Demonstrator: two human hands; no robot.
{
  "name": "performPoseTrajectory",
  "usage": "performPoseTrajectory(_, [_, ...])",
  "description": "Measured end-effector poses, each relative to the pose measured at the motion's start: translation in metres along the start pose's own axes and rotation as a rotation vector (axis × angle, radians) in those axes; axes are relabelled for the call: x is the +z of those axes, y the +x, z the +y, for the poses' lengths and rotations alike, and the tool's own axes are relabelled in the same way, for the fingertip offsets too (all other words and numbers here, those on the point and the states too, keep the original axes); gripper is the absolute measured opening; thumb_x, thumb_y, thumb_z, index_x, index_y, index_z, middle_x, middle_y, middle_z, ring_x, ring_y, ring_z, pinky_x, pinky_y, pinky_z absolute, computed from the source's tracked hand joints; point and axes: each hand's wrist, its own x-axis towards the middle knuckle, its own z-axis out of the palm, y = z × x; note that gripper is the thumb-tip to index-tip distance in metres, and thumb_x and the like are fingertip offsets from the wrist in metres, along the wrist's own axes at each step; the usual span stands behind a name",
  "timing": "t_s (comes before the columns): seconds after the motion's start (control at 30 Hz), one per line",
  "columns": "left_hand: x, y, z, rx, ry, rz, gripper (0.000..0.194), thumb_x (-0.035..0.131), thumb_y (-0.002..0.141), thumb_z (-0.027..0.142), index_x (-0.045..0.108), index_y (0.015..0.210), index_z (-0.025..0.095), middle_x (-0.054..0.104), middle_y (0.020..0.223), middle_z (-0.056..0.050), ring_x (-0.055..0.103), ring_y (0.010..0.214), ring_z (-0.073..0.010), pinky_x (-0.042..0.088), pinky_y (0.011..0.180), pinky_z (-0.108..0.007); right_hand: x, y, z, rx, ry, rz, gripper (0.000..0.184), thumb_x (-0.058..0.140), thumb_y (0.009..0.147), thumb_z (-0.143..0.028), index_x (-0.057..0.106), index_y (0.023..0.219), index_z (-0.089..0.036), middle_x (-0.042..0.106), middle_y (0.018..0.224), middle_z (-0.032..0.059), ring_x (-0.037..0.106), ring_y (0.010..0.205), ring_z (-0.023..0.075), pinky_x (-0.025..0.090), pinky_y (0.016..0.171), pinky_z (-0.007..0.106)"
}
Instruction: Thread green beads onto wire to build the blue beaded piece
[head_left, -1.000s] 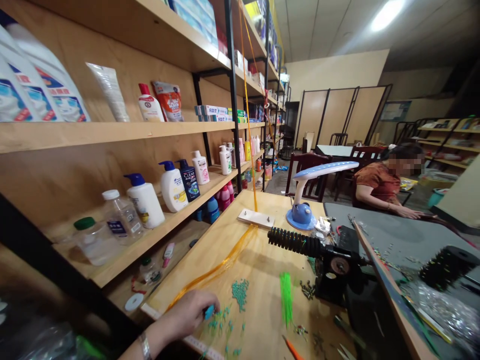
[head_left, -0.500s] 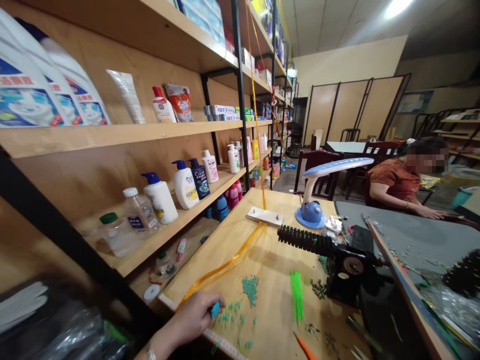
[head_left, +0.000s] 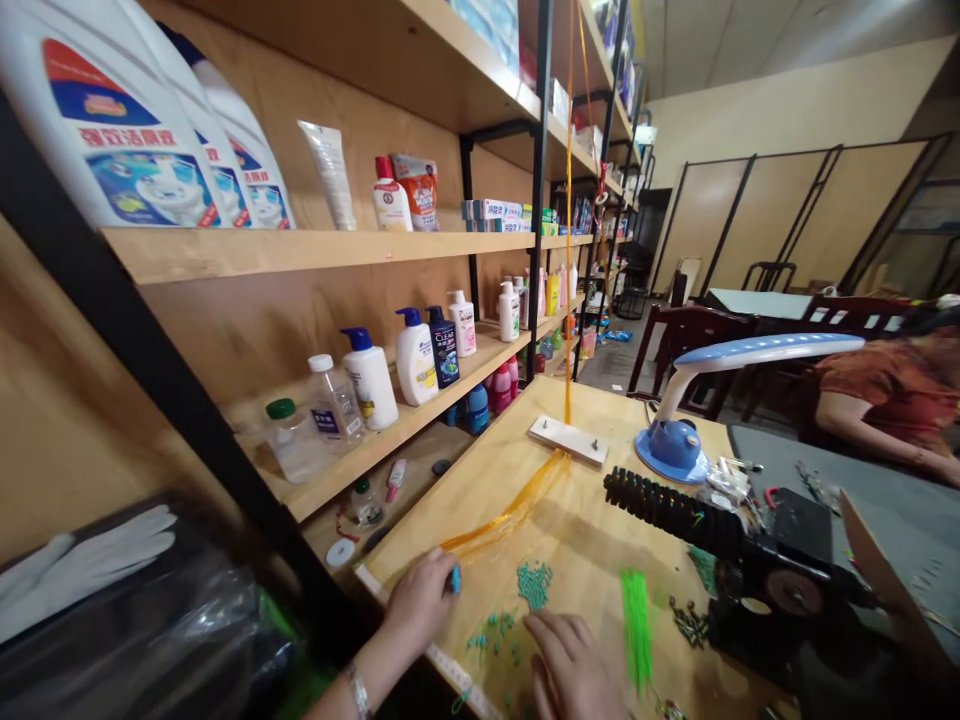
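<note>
My left hand (head_left: 421, 603) is closed at the table's left side, by the end of a bundle of orange threads (head_left: 517, 510). A small blue piece (head_left: 455, 578) shows at its fingertips; its kind is unclear. My right hand (head_left: 574, 665) reaches in from the bottom edge, fingers stretched out and a little apart. Its fingertips are just below a heap of green beads (head_left: 534, 583). Between the hands lie scattered teal beads with short thread ends (head_left: 491, 635). The orange threads run under a pale clamp plate (head_left: 568, 440) fixed with two bolts.
To the right of my right hand lies a bright green bundle of strands (head_left: 636, 625), with dark small parts (head_left: 688, 622) beyond. A black machine (head_left: 787, 580) and a blue lamp (head_left: 675, 445) stand farther right. Shelves with bottles (head_left: 416, 360) line the left. Another person (head_left: 885, 400) sits at right.
My right hand has come into view from the bottom, near the bead heap. My left hand stays closed with the blue piece and has moved slightly up the table. The camera has turned left.
</note>
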Motion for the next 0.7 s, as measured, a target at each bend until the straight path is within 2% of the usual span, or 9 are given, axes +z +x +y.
performPoseTrajectory(0.1, [0.003, -0.003, 0.002, 0.016, 0.044, -0.055, 0.03, 0.051, 0.075, -0.002, 0.07, 0.083, 0.02, 0.071, 0.092, -0.005, 0.066, 0.089, -0.0207, 0.044, 0.078, -0.026, 0.029, 0.02, 0.005, -0.012, -0.085, -0.077, 0.049, 0.056, 0.079, -0.006, 0.064, 0.126, -0.016, 0.073, 0.122, 0.0108, 0.067, 0.109, 0.029, 0.058, 0.096, 0.04])
performPoseTrajectory(0.23, [0.001, -0.009, -0.003, 0.035, 0.079, -0.109, 0.033, 0.048, 0.074, -0.002, 0.071, 0.084, 0.02, 0.072, 0.093, -0.007, 0.067, 0.09, -0.023, 0.046, 0.079, -0.028, 0.066, 0.04, -0.002, 0.031, -0.142, -0.13, 0.041, 0.062, 0.085, -0.015, 0.067, 0.126, -0.018, 0.071, 0.129, 0.0093, 0.063, 0.117, 0.0341, 0.055, 0.098, 0.047])
performPoseTrajectory(0.33, [-0.002, -0.012, -0.006, 0.037, 0.09, -0.124, 0.034, 0.048, 0.074, -0.003, 0.071, 0.086, 0.02, 0.073, 0.095, -0.008, 0.067, 0.092, -0.0234, 0.046, 0.08, -0.029, 0.084, 0.045, -0.006, 0.013, -0.112, -0.2, 0.037, 0.062, 0.091, -0.022, 0.066, 0.127, -0.021, 0.068, 0.135, 0.0074, 0.057, 0.128, 0.0357, 0.048, 0.104, 0.052])
performPoseTrajectory(0.53, [-0.008, -0.014, -0.014, 0.041, 0.096, -0.122, 0.035, 0.047, 0.076, -0.004, 0.07, 0.086, 0.02, 0.071, 0.097, -0.008, 0.066, 0.094, -0.0227, 0.046, 0.082, -0.028, 0.086, 0.038, -0.012, -0.016, -0.072, -0.325, 0.042, 0.062, 0.092, -0.027, 0.06, 0.134, -0.021, 0.062, 0.142, 0.0072, 0.046, 0.138, 0.0387, 0.036, 0.113, 0.062])
performPoseTrajectory(0.7, [-0.017, -0.013, -0.023, -0.002, 0.105, -0.093, 0.034, 0.046, 0.078, -0.005, 0.07, 0.087, 0.018, 0.07, 0.099, -0.011, 0.066, 0.095, -0.0251, 0.046, 0.082, -0.031, 0.082, 0.032, -0.025, -0.021, -0.059, -0.432, 0.035, 0.051, 0.099, -0.033, 0.063, 0.131, -0.023, 0.065, 0.139, 0.0053, 0.048, 0.136, 0.0393, 0.037, 0.111, 0.065])
